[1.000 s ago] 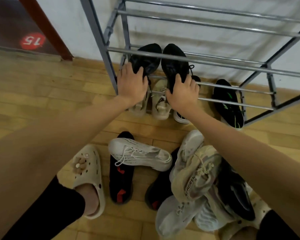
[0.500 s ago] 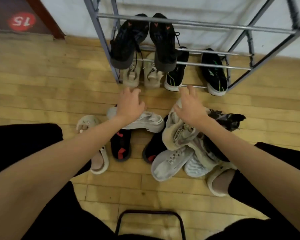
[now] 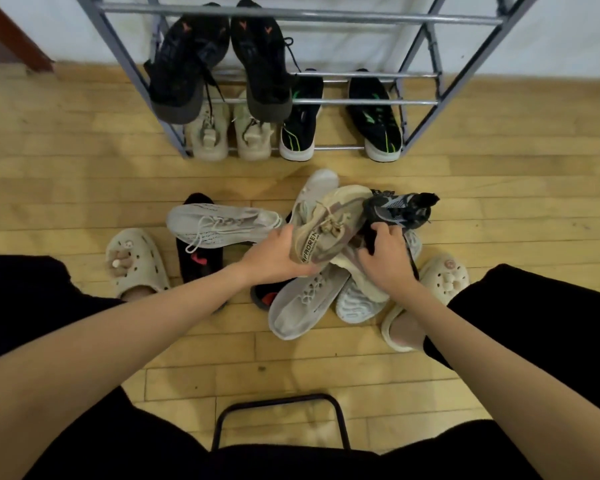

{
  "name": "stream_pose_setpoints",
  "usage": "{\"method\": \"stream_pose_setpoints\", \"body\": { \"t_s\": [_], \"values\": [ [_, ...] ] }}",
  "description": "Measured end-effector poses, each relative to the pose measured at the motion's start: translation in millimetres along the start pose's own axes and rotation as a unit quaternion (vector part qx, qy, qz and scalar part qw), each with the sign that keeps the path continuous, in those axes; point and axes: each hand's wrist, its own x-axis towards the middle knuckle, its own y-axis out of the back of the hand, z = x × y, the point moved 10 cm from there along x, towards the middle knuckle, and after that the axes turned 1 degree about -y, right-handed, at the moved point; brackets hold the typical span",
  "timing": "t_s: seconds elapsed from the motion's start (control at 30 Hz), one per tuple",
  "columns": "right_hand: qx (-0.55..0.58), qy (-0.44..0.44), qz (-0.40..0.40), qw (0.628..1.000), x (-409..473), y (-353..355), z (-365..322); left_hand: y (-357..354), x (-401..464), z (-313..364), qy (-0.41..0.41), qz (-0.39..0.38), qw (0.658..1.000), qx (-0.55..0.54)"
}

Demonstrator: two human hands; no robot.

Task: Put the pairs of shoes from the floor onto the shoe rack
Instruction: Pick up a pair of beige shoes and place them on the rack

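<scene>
A grey metal shoe rack (image 3: 420,102) stands against the wall. A pair of black sneakers (image 3: 187,67) rests on its middle bars. On the lowest bars sit beige shoes (image 3: 208,136) and black shoes with green stripes (image 3: 374,116). On the floor lies a heap of shoes. My left hand (image 3: 274,254) is shut on the heel of a beige and brown sneaker (image 3: 329,226) on top of the heap. My right hand (image 3: 385,258) grips a second beige shoe (image 3: 354,265) beneath it, next to a black and grey shoe (image 3: 399,209).
A grey laced sneaker (image 3: 222,223) lies across a black shoe with red marks (image 3: 198,261). More grey shoes (image 3: 305,303) lie in the heap. My feet wear cream clogs (image 3: 136,265) on the wooden floor. A black metal stool frame (image 3: 278,403) is between my knees.
My hands left the black sneakers on the rack's middle bars and came down to the heap. They now grip beige sneakers. The camera has tilted down and back.
</scene>
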Motion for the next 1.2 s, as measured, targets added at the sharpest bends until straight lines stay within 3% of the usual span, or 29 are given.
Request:
{"method": "stream_pose_setpoints", "body": {
  "t_s": [0.13, 0.33, 0.4, 0.57, 0.83, 0.93, 1.03, 1.1, 1.2],
  "values": [
    [-0.090, 0.061, -0.016, 0.994, -11, -25, 11, -14, 14, 3, 0.032, 0.006, 0.997, 0.066],
    [-0.247, 0.113, -0.070, 0.960, -11, -69, 32, -15, 30, 24, 0.048, 0.085, 0.979, 0.179],
    [-0.300, 0.119, -0.054, 0.945, -8, -76, 36, -17, 34, 20, 0.068, 0.084, 0.983, 0.147],
    [-0.356, 0.080, 0.012, 0.931, 10, -80, 36, -3, 34, 5, 0.070, 0.112, 0.990, -0.058],
    [-0.307, 0.118, -0.017, 0.944, 41, -75, 19, 15, 8, -7, 0.066, 0.128, 0.979, -0.143],
    [-0.231, 0.109, -0.019, 0.967, 41, -60, 20, 31, -6, -17, 0.090, 0.163, 0.960, -0.211],
    [-0.013, 0.008, -0.036, 0.999, 39, -40, 34, 48, -19, -25, 0.120, 0.200, 0.936, -0.263],
    [0.171, -0.051, -0.079, 0.981, 33, -37, 37, 53, -28, -30, 0.139, 0.203, 0.923, -0.296],
    [0.359, -0.119, -0.148, 0.914, 18, -35, 31, 48, -38, -40, 0.163, 0.165, 0.882, -0.410]
  ]
}}
